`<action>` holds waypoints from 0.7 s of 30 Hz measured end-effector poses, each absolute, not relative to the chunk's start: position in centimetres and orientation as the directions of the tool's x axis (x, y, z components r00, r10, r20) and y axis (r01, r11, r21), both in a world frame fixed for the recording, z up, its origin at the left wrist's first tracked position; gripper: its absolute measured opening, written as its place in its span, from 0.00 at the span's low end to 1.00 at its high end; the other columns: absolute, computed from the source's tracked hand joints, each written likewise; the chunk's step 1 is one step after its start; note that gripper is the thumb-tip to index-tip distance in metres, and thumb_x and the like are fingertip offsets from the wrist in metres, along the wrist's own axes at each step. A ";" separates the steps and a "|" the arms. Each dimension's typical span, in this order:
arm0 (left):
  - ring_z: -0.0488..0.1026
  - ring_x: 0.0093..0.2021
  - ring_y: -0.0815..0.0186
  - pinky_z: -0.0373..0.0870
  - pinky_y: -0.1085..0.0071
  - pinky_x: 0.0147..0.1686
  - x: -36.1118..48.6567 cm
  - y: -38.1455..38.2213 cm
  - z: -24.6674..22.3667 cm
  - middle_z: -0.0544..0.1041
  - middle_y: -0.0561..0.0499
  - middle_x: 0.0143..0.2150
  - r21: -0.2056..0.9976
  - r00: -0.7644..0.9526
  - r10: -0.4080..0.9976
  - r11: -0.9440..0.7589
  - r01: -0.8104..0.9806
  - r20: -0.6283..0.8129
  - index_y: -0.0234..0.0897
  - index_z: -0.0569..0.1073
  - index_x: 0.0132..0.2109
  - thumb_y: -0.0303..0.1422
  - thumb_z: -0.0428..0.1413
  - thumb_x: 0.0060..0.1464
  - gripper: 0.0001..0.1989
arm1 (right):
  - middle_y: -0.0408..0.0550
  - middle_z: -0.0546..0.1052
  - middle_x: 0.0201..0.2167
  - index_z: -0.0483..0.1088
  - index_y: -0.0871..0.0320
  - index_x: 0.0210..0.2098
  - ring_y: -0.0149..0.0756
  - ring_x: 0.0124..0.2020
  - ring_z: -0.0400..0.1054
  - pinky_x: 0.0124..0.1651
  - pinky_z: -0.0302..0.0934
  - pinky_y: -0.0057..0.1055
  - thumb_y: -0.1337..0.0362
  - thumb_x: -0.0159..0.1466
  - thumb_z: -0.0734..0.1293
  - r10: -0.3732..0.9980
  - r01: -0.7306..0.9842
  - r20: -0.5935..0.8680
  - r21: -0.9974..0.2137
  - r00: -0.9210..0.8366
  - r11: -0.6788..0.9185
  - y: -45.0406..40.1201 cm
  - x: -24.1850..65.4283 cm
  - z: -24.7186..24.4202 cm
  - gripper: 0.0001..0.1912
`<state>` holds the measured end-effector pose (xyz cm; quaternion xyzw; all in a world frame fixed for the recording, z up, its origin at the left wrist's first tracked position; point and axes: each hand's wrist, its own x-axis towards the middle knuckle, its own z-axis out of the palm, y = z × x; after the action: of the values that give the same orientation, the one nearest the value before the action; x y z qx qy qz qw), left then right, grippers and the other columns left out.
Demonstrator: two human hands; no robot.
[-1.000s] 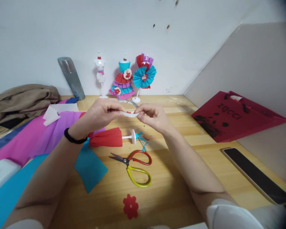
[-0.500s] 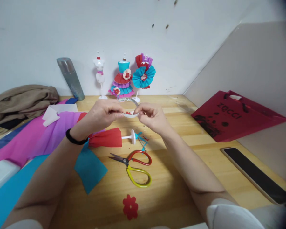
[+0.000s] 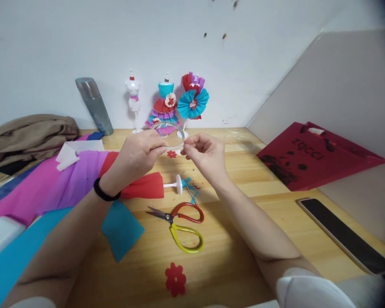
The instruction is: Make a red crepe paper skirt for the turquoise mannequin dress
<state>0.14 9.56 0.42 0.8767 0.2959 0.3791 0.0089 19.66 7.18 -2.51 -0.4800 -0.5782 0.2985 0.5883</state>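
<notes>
My left hand [image 3: 144, 149] is closed on a thin ring-shaped roll of clear tape [image 3: 182, 133], held up above the table. At the roll's right edge, my right hand [image 3: 207, 156] pinches thumb and forefinger together on what looks like the tape's end, a small pale bit at the fingertips. Just below the roll is a small red flower cutout [image 3: 171, 154]. Nearer me, a little stand with a red crepe skirt [image 3: 144, 186] lies on its side. Scissors [image 3: 169, 217] with red and yellow handles lie spread apart, and a larger red flower [image 3: 175, 279] is in front.
At the back stand a bare white dress form [image 3: 134, 92], a ruffled dress form [image 3: 166, 90] and one with a blue rosette [image 3: 193, 104]. A flask [image 3: 96, 107] leans left. Coloured crepe paper [image 3: 48, 184] lies left; a red bag [image 3: 317, 156] and phone [image 3: 343, 235] are right.
The roll has tilted up and shows more of its ring. The pale strip stretched between my hands no longer shows, and my right hand's fingers have shifted slightly.
</notes>
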 end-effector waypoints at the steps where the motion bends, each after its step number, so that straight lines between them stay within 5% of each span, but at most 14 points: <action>1: 0.69 0.30 0.66 0.65 0.70 0.33 0.2 9.5 0.4 0.75 0.51 0.28 0.219 0.541 0.527 -0.818 0.532 0.656 0.38 0.79 0.31 0.29 0.54 0.61 0.12 | 0.40 0.74 0.20 0.69 0.55 0.29 0.33 0.24 0.73 0.29 0.65 0.30 0.61 0.54 0.68 0.907 0.203 0.389 -0.912 0.162 0.356 7.2 19.6 -2.6 0.05; 7: 0.70 0.31 0.65 0.61 0.68 0.31 0.7 9.1 0.0 0.74 0.51 0.28 0.140 0.565 0.524 -0.800 0.584 0.638 0.37 0.77 0.30 0.30 0.55 0.62 0.12 | 0.42 0.75 0.21 0.70 0.56 0.28 0.32 0.23 0.71 0.29 0.62 0.31 0.60 0.55 0.66 0.882 0.310 0.424 -0.883 0.205 0.353 7.2 19.8 -2.9 0.06; 12: 0.70 0.32 0.65 0.61 0.68 0.32 1.0 9.1 -0.4 0.76 0.50 0.29 0.220 0.537 0.552 -0.799 0.559 0.638 0.38 0.79 0.31 0.30 0.56 0.60 0.10 | 0.39 0.68 0.18 0.65 0.54 0.24 0.28 0.21 0.62 0.28 0.56 0.30 0.64 0.55 0.64 0.855 0.434 0.496 -0.810 0.149 0.394 7.1 19.9 -2.9 0.04; 18: 0.67 0.27 0.69 0.62 0.71 0.28 -0.3 9.5 1.3 0.74 0.53 0.25 0.529 0.525 0.629 -0.774 0.348 0.574 0.39 0.79 0.28 0.30 0.58 0.54 0.08 | 0.37 0.63 0.17 0.60 0.54 0.22 0.28 0.21 0.56 0.27 0.50 0.30 0.68 0.51 0.64 0.888 0.430 0.456 -0.815 0.064 0.388 7.9 21.2 -2.2 0.07; 21: 0.66 0.24 0.70 0.61 0.72 0.24 -1.8 9.7 2.2 0.74 0.53 0.24 0.794 0.533 0.749 -0.570 0.213 0.394 0.39 0.79 0.30 0.32 0.62 0.52 0.04 | 0.39 0.63 0.18 0.61 0.54 0.21 0.29 0.22 0.55 0.27 0.49 0.30 0.69 0.49 0.64 0.907 0.401 0.417 -0.842 0.062 0.360 8.7 22.5 -1.8 0.06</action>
<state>-1.76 9.75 2.17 0.8010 0.3002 0.3785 0.3535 22.52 8.72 -1.80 -0.5106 -0.6402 0.2433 0.5198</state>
